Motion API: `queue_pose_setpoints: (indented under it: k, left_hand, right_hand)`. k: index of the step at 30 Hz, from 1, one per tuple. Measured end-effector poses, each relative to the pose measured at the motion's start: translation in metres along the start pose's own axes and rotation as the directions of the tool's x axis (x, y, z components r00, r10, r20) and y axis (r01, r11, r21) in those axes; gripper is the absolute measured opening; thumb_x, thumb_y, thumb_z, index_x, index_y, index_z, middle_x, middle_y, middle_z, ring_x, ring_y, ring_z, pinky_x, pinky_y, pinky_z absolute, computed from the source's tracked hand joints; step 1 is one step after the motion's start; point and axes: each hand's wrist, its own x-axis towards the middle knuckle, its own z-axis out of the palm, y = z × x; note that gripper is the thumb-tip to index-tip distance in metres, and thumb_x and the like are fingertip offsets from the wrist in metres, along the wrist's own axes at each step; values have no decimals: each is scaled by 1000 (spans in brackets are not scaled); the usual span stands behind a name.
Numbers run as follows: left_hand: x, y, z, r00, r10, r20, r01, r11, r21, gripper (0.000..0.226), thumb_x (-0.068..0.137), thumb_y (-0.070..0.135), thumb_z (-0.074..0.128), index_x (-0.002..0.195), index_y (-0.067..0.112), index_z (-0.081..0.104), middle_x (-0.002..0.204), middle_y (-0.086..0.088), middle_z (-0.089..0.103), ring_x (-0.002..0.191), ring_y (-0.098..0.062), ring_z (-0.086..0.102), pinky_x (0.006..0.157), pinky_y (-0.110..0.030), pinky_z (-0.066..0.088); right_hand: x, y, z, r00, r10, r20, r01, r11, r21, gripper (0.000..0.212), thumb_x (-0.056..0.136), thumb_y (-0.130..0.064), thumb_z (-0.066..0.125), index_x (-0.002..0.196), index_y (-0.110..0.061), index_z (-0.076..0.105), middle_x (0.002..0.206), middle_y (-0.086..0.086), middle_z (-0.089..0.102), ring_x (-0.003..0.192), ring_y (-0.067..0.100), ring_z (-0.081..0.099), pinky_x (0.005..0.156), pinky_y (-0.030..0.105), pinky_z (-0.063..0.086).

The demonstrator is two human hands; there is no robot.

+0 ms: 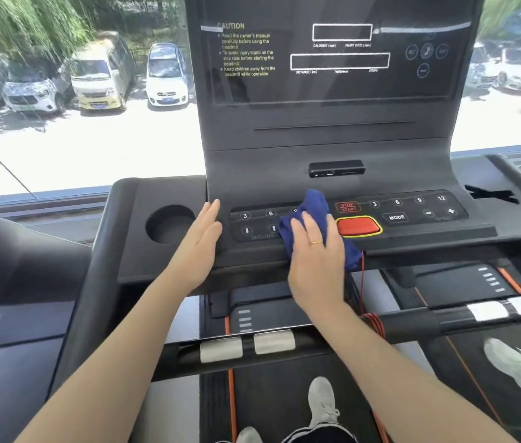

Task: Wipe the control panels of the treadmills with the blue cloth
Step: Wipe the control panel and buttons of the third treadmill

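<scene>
The right hand (315,251) presses flat fingers on the blue cloth (311,212) (left hand (200,243) lies released at nine o'clock), and a swipe toward three o'clock risks hitting the red button (358,226).

Parked cars (166,75) beyond window.

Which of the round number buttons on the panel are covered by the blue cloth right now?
The left row's third button, after 3 and 6: the blue cloth under the right hand hides most of it. All four in the right row show.
</scene>
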Motion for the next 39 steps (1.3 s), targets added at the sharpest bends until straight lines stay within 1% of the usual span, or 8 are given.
queue_pose_setpoints:
  k: [5, 9, 14, 19, 27, 31, 37, 39]
  left_hand:
    - [1, 2, 2, 999, -20, -25, 18, 997, -69, 45, 102, 27, 24, 147, 27, 18, 155, 10, 14, 140, -5, 14, 108, -18, 12]
    - [1, 4, 6, 998, 20, -51, -16, 997, 70, 45, 102, 25, 24, 147, 20, 22, 156, 4, 9, 142, -9, 9, 106, -16, 7]
    - [-1, 3, 6, 999, 22, -25, -19, 990, 138, 45, 102, 29, 23, 146, 25, 25, 156, 9, 4, 142, -6, 3, 106, -18, 3]
    - [0, 7, 10, 997, 20, -74, -9, 989, 149, 45, 101, 24, 26, 146, 19, 26, 157, 4, 6, 143, -9, 4, 107, -20, 4]
    - [12, 24, 42, 979, 57, -197, 49, 870, 491, 53, 97, 25, 37, 147, 13, 21, 156, -13, 2, 143, -26, -2, 114, -37, 4]
    - [20, 47, 70, 980, 141, -142, -44, 844, 534, 58, 95, 29, 43, 146, 12, 20, 157, -10, 2, 143, -24, -3, 114, -33, 1]
    - [34, 69, 116, 967, 251, 35, -215, 739, 638, 85, 81, 62, 44, 145, 10, 25, 155, -5, 17, 144, -23, 8, 114, -32, 3]
    - [38, 76, 132, 966, 250, 70, -228, 686, 691, 96, 74, 73, 39, 145, 10, 25, 155, -4, 18, 143, -23, 11, 115, -35, 5]
  right_hand:
    - [-16, -68, 10, 932, -352, 85, 348, 935, 64, 53, 83, -25, 62, 133, -12, 50, 140, 6, 48, 133, 38, 27, 104, 46, 34]
    - [-1, -21, 7, 812, -534, 233, 537, 842, 56, 48, 93, -30, 37, 137, -12, 45, 145, 5, 42, 133, 37, 34, 108, 50, 29]
    - [5, 92, -16, 949, -266, 167, 290, 946, -143, 50, 100, -14, 16, 114, 7, 59, 130, 12, 53, 124, 30, 47, 104, 52, 30]
    - [10, 97, -16, 987, 20, 159, 7, 986, -169, 45, 90, -16, 29, 123, -1, 54, 132, 13, 52, 125, 41, 42, 110, 49, 23]
    - [42, 54, -5, 828, -440, 349, 440, 894, 83, 54, 83, -19, 26, 127, -9, 56, 133, 9, 55, 121, 35, 50, 103, 47, 37]
    - [80, 122, -9, 857, -297, 421, 325, 946, 8, 65, 80, -24, 12, 128, -10, 54, 136, 8, 52, 126, 28, 47, 108, 43, 30]
    - [80, 206, -35, 959, -5, 284, 39, 993, -115, 62, 82, -24, 15, 117, 0, 60, 123, 16, 61, 119, 28, 54, 107, 43, 31]
    - [78, 189, -32, 969, -93, 230, 112, 991, -73, 56, 82, -21, 21, 108, 0, 65, 115, 15, 65, 113, 28, 59, 104, 45, 38]
